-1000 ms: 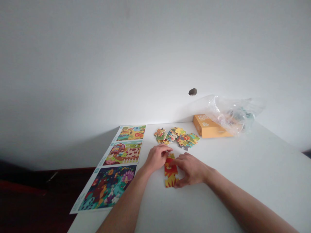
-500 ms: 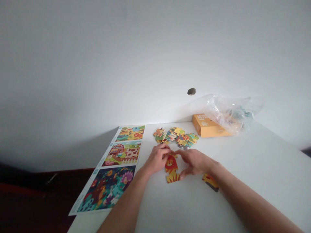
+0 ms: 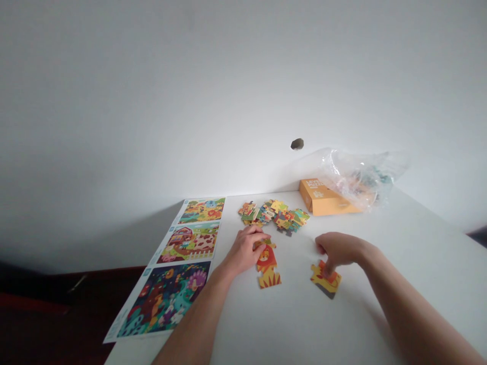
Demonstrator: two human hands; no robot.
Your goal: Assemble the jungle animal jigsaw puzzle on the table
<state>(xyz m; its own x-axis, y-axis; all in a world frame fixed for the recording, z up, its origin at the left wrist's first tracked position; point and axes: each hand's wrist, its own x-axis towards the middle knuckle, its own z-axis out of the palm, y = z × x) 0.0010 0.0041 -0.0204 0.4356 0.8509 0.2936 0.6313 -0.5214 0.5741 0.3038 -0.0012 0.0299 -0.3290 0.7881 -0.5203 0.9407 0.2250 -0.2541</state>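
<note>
In the head view, the only 1 here, the lion strip (image 3: 267, 263) lies flat on the table (image 3: 289, 314) and is the landmark for the rest. The left hand (image 3: 243, 249) is at its far left edge, thumb and forefinger close together over it; whether they pinch the strip or merely steady it, I cannot tell. The right hand (image 3: 346, 248) is over the loose piece (image 3: 323, 282), to the right of the strip and well apart from it. There, 1 digit reaches down onto the piece while the other fingers curl; whether it pinches or only presses, I cannot tell.

The piece lies askew to the strip. To handle it well, I would keep it flat under light pressure and turn it slowly, checking the printed side against the picture sheet (image 3: 190, 243), left of the strip. The left hand should bear down gently, since a sideways push could part the strip's joints. Both 2 hands should stay clear of the pile (image 3: 283, 219), just beyond the strip.
</note>
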